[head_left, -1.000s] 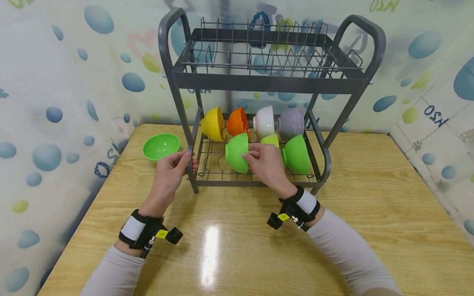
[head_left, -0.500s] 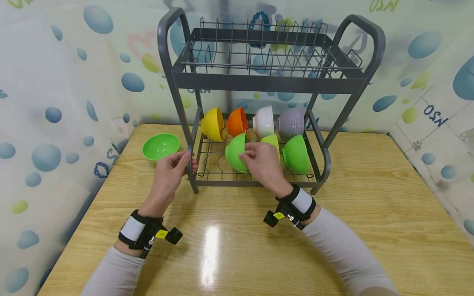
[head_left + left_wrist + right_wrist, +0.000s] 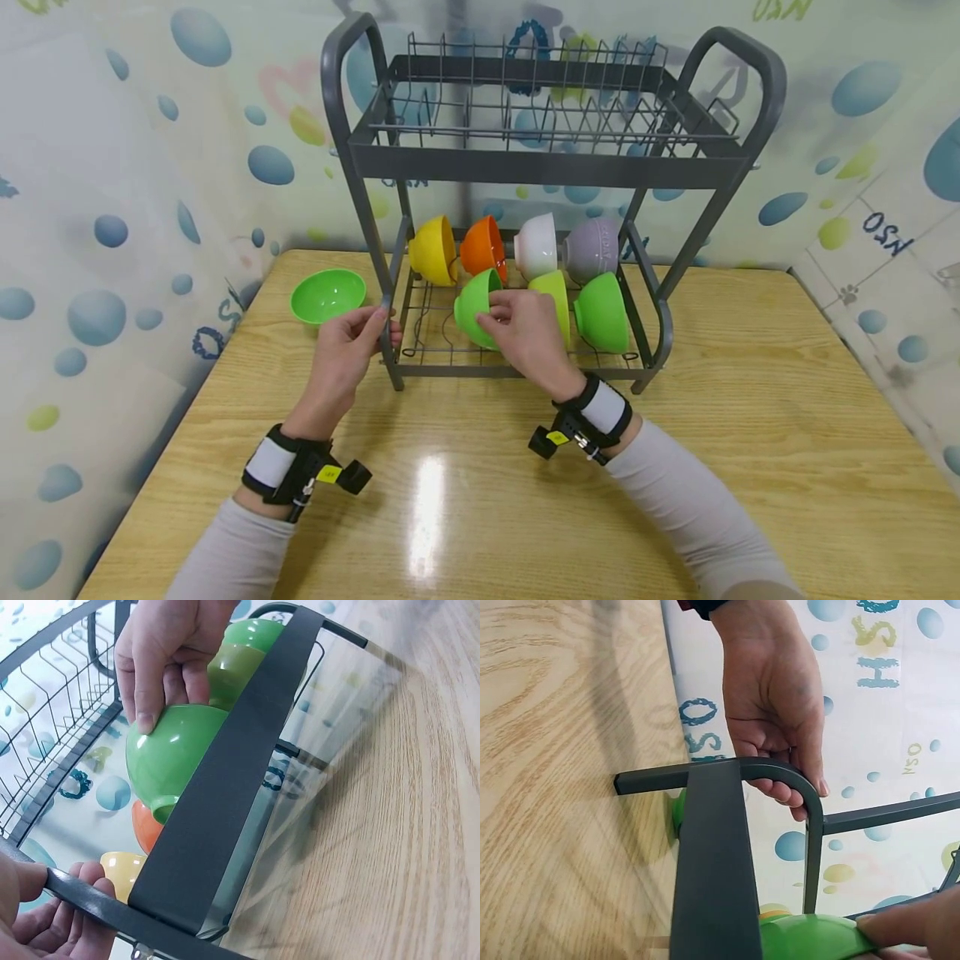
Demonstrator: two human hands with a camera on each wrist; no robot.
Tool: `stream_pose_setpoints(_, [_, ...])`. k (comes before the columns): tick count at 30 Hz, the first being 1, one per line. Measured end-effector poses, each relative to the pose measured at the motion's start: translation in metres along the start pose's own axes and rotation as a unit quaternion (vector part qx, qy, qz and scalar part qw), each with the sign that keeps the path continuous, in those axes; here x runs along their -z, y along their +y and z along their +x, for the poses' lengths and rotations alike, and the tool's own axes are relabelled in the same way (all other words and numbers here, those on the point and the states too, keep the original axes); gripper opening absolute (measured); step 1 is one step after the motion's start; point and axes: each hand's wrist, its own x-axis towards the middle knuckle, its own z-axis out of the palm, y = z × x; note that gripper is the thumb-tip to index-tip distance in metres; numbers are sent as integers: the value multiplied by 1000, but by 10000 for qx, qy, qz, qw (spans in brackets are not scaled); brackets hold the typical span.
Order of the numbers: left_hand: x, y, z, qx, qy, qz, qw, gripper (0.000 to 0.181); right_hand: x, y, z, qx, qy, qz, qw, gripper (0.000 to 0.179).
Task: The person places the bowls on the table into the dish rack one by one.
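My right hand pinches the rim of a green bowl, thumb outside it, at the front of the lower tier of a dark grey dish rack. The bowl stands tilted on its side, its foot toward the left; the left wrist view shows that foot behind the front bar. My left hand grips the rack's left front post, fingers curled round it, as the right wrist view also shows. Right of the held bowl, a yellow-green bowl, partly behind my right hand, and another green bowl lean in the row.
Behind them stand yellow, orange, white and lilac bowls. A shallow green bowl sits on the wooden table left of the rack. The patterned wall closes off the back.
My right hand has shifted a little left, and the green bowl has turned so more of its inside shows. More of the yellow-green bowl is uncovered. My left hand stays on the post.
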Motion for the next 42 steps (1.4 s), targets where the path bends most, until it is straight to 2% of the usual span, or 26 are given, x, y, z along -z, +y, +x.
stream_pose_setpoints(12, [1, -2, 1, -80, -16, -33, 10000, 48, -5, 5, -1, 249, 215, 98, 9994, 35])
stream_pose_setpoints(24, [1, -2, 0, -145, 30, 53, 9999, 47, 8, 6, -3, 449, 62, 153, 9989, 34])
stream_pose_setpoints(32, [1, -1, 0, -106, -13, 42, 9999, 50, 41, 10, -12, 491, 188, 391, 9979, 31])
stream_pose_setpoints(35, [2, -1, -1, -104, 6, 34, 9999, 51, 60, 13, -17, 617, 418, 376, 9965, 30])
stream_pose_setpoints(39, [1, -1, -1, -122, -4, 19, 9999, 52, 89, 24, -29, 752, 911, 59, 9930, 30])
stream_pose_setpoints(42, [1, -1, -1, -141, -15, 4, 9999, 53, 111, 36, -41, 540, 1140, -45, 9920, 32])
